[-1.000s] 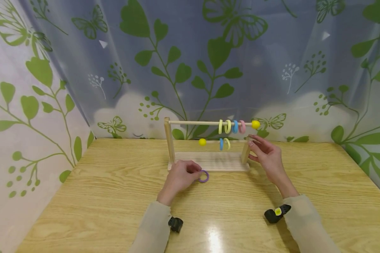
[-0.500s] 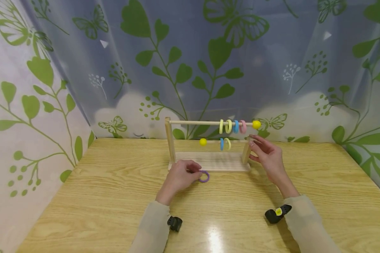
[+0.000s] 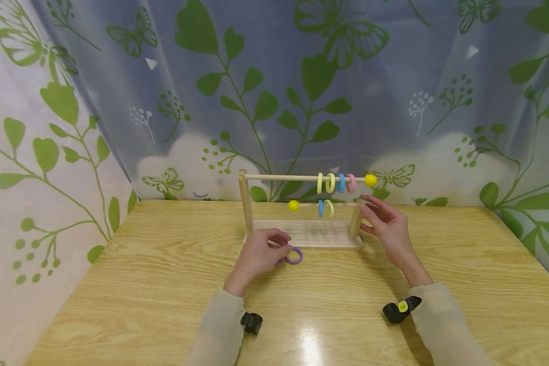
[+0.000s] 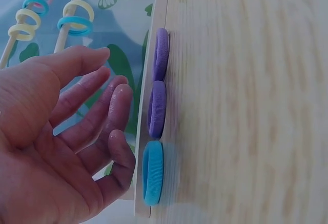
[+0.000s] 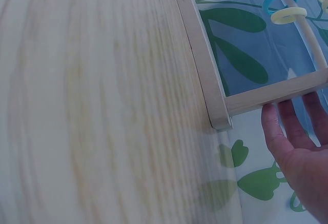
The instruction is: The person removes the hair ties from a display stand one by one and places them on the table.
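purple rings (image 4: 160, 109), two, one blue ring (image 4: 155, 175), left hand (image 3: 262, 251) loosely spread beside them, right hand (image 3: 386, 226) pinching one wooden post (image 3: 355, 222)

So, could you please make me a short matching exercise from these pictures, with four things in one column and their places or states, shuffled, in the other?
Things
1. Pink ring
2. Purple rings
3. Right hand
4. Left hand

Places and states
A. Touching the short post
B. On the upper rod, nearest its yellow ball
C. Fingers loosely curled, holding nothing
D. On the table, in front of the wooden base

Pairs: 1-B, 2-D, 3-A, 4-C
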Demonstrator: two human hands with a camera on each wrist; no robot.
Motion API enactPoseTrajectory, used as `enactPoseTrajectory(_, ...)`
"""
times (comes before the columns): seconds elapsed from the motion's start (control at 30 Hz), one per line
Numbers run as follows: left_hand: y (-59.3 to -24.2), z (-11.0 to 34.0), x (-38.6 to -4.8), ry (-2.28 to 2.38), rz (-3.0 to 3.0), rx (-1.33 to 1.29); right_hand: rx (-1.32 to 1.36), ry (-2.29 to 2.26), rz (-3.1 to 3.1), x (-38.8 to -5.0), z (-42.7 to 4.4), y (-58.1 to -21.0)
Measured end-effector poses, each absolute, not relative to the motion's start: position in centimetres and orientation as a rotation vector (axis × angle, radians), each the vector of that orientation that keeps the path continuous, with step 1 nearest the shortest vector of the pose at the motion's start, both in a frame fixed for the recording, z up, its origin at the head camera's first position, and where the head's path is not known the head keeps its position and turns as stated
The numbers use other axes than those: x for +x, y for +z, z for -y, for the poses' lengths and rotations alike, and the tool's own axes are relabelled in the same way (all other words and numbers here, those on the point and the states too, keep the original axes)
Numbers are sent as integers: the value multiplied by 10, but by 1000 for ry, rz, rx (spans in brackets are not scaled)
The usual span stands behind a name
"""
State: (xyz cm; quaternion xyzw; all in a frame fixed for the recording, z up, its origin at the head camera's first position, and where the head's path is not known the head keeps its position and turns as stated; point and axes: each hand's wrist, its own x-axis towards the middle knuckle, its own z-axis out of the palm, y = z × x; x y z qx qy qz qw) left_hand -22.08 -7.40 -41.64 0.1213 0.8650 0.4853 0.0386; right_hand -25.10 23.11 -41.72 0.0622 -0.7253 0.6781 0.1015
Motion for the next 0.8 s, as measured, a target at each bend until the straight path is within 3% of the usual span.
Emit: enactPoseTrajectory(0.8, -401, 56, -221, 1786, -2780, 375, 177, 1983, 2157, -253, -233, -418)
